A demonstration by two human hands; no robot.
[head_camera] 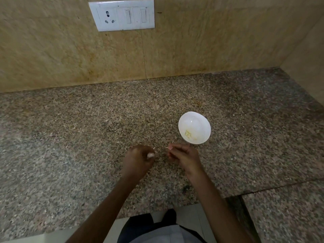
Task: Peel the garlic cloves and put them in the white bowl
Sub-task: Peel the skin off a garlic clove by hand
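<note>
the person's left hand point(140, 159) is being held over the speckled brown-grey granite countertop point(78, 137), near the middle of its front edge. its fingers are curling together and pinching a small whitish garlic clove point(150, 155) at their tips. the right hand point(185, 156) is hanging just beside it, a narrow gap apart, with thumb and fingertips drawn together on a tiny pale scrap of garlic skin point(169, 147). the scrap is too small to make out in any detail. the round glossy white bowl point(194, 120) is sitting upright on the countertop just beyond the right hand, in the right half of the slab and well short of the back edge. its near rim is lying right beside the right hand's fingers in the view, and whether they are touching cannot be told. a few small pale yellow garlic pieces point(189, 134) are lying in the bottom of the bowl, toward its near side. a seam is running across the countertop's front right corner, splitting off a second granite slab point(284, 216). behind the back edge a mottled beige tiled wall point(201, 46) is rising. it is carrying a white rectangular switch plate point(121, 14) with one socket and two rocker switches. below the front edge, pale floor tiles and the person's dark and grey clothing point(157, 230) are showing.
</note>
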